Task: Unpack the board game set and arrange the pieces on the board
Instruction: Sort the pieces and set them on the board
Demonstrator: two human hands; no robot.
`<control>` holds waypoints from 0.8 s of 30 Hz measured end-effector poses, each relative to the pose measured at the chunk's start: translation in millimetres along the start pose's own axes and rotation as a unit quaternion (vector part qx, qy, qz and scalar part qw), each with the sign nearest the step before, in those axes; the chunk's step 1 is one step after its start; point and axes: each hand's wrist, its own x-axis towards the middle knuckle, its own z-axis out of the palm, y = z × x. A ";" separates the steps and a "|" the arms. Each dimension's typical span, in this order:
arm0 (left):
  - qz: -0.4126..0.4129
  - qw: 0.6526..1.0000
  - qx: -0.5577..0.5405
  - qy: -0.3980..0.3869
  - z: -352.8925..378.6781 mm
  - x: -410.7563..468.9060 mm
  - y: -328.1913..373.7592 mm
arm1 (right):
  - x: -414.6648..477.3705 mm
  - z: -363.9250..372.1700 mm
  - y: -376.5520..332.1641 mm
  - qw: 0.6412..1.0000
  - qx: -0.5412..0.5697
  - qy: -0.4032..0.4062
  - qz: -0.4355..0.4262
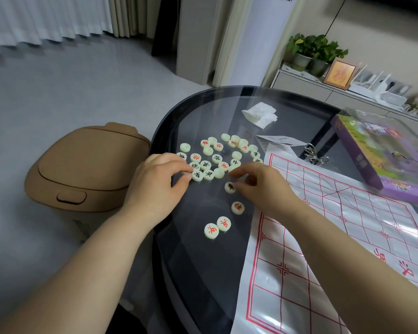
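Floor (82, 88): pale grey, smooth, faintly glossy, filling the left side.
Curtains (46, 20): white, pleated, hanging down to the floor along the far side.
White column (251, 39): tall, rounded, possibly a floor-standing air conditioner.
Wall (384, 32): beige, with a thin black cable (336, 18) slanting down it.
Sideboard (307, 89): low, pale, against that wall; it carries two potted plants (316, 51), a framed picture (339, 73) and a white router (381, 92).
Waste bin (82, 167): tan, lidded, just beside the bench.
Bench (203, 261): round, dark, glass-topped.
Light: soft and even.

left hand (155, 182), right hand (261, 189) at piece pile (216, 159); board (328, 227) beside.
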 end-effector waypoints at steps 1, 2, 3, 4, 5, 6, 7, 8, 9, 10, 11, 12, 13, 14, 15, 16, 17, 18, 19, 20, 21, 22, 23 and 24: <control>-0.005 1.000 0.001 0.006 0.8 1.3 -0.9 | -0.7 -0.3 0.1 1.000 -0.005 0.001 -0.005; -0.010 1.000 0.002 0.011 1.3 2.7 -2.2 | -1.6 -0.5 -0.1 1.000 -0.006 -0.001 -0.012; -0.015 1.000 0.005 0.013 1.7 3.9 -2.9 | -2.8 -0.4 -0.3 1.000 -0.010 -0.007 -0.022; -0.022 1.000 0.008 0.013 2.1 5.0 -3.8 | -3.7 -0.1 -0.8 0.999 -0.018 -0.017 -0.034; -0.028 0.999 0.012 0.013 2.1 5.7 -4.1 | -4.4 0.6 -1.2 0.998 -0.030 -0.026 -0.045; -0.034 0.999 0.018 0.012 2.2 6.2 -4.6 | -4.3 1.6 -2.0 0.997 -0.039 -0.031 -0.053; -0.037 0.999 0.023 0.009 2.1 6.5 -4.7 | -3.7 2.9 -3.0 0.997 -0.044 -0.030 -0.057; -0.039 0.999 0.027 0.003 2.4 6.8 -4.6 | -2.7 4.7 -4.6 0.997 -0.044 -0.026 -0.061; -0.039 0.999 0.029 -0.003 2.2 7.2 -4.1 | -1.3 7.3 -6.4 0.997 -0.044 -0.020 -0.065; -0.038 0.999 0.028 -0.007 2.3 8.1 -3.9 | 0.5 10.5 -8.9 0.997 -0.044 -0.014 -0.069; -0.036 0.999 0.025 -0.010 2.5 9.7 -4.1 | 2.3 13.8 -11.4 0.996 -0.042 -0.007 -0.075; -0.035 0.999 0.019 -0.010 2.8 12.0 -5.0 | 4.7 17.2 -13.9 0.996 -0.039 -0.002 -0.082; -0.037 0.999 0.011 -0.008 3.2 14.8 -6.2 | 7.4 19.7 -15.8 0.995 -0.036 0.001 -0.088; -0.041 0.999 0.001 -0.003 4.0 18.1 -7.9 | 10.5 21.0 -17.2 0.995 -0.035 0.003 -0.092; -0.047 0.999 -0.010 0.004 4.8 21.3 -9.7 | 13.8 21.6 -18.0 0.995 -0.039 0.002 -0.093; -0.054 0.998 -0.019 0.011 5.7 24.5 -11.5 | 16.7 21.2 -18.7 0.995 -0.043 0.000 -0.095; -0.060 0.998 -0.026 0.014 6.4 27.8 -12.9 | 19.4 20.5 -18.8 0.994 -0.046 -0.004 -0.097; -0.062 0.998 -0.028 0.013 7.2 31.7 -14.2 | 21.7 19.2 -18.8 0.994 -0.043 -0.005 -0.100; -0.063 0.998 -0.026 0.008 8.0 36.2 -15.2 | 23.8 17.8 -18.9 0.994 -0.034 -0.002 -0.100; -0.067 0.998 -0.022 0.000 8.8 41.4 -16.3 | 26.0 16.0 -19.2 0.995 -0.022 0.002 -0.098; -0.073 0.997 -0.016 -0.009 9.2 47.0 -17.1 | 29.0 14.1 -19.7 0.995 -0.014 0.006 -0.096; -0.082 0.996 -0.008 -0.021 9.5 53.3 -18.0 | 33.4 12.6 -20.2 0.995 -0.014 0.008 -0.094; -0.090 0.995 0.000 -0.035 9.7 59.3 -18.8 | 38.6 11.3 -21.0 0.995 -0.019 0.008 -0.093; -0.098 0.994 0.008 -0.050 9.7 65.1 -19.3 | 44.4 10.8 -22.2 0.995 -0.027 0.004 -0.093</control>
